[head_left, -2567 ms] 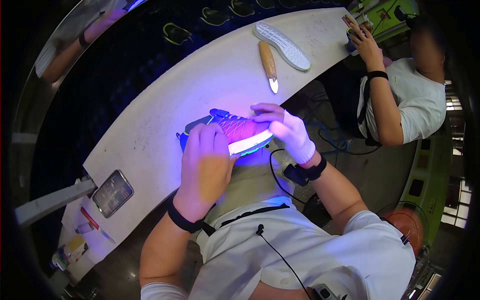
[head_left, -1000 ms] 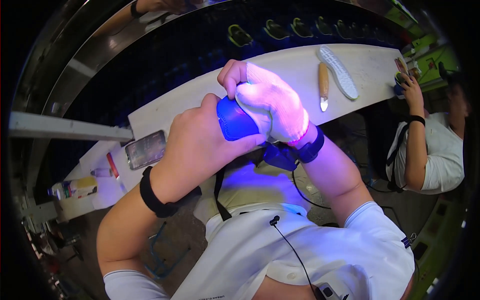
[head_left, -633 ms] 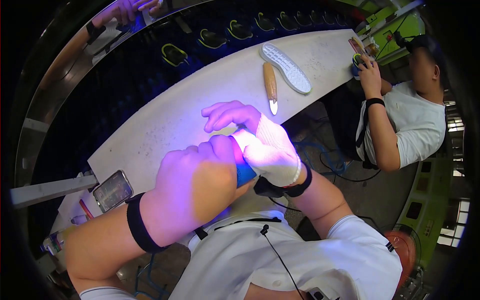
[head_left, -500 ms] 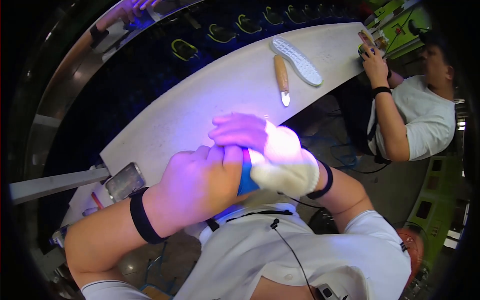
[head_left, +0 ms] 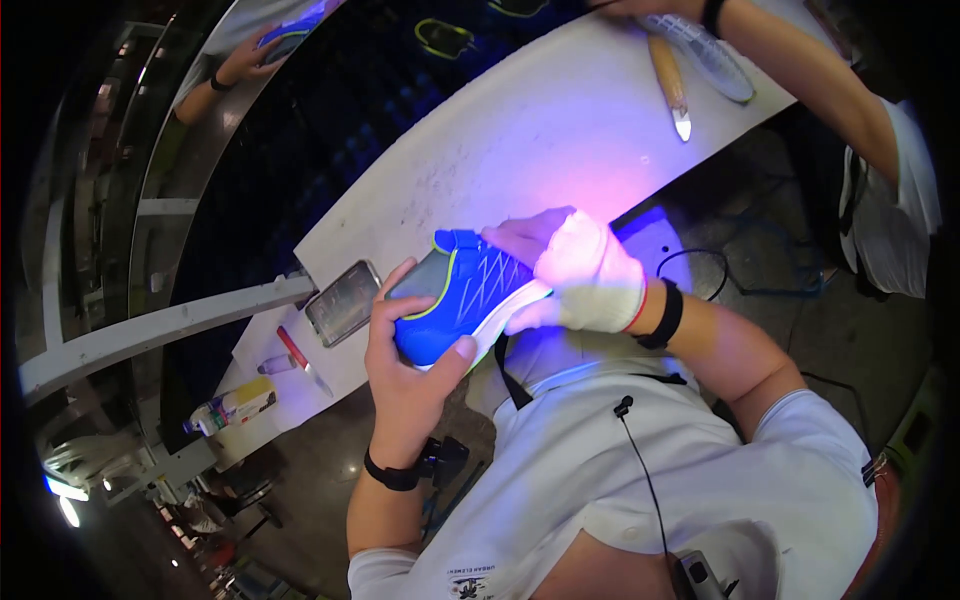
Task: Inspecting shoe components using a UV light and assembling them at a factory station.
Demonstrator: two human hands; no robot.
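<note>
A blue shoe (head_left: 468,287) with yellow-green collar trim, a grey lining and a white sole edge is held in front of my body, above the near edge of the table. My left hand (head_left: 405,345), bare, grips its heel end, with fingers over the collar and the thumb along the sole side. My right hand (head_left: 575,270), in a white knitted glove with bare fingertips, is wrapped round the toe end and hides it. Bright violet-pink light falls on the glove.
On the white table (head_left: 420,160) lie a phone (head_left: 343,303), a red-handled knife (head_left: 293,348), a small bottle (head_left: 230,405) and a wooden-handled tool (head_left: 668,75). A co-worker's arm (head_left: 800,50) reaches over a white sole (head_left: 700,55). Shoes (head_left: 445,40) stand on the dark surface beyond.
My hands, overlapping before, have moved apart to the shoe's two ends, and its blue side now shows. The view has shifted left. The co-worker's arm now reaches to the sole.
</note>
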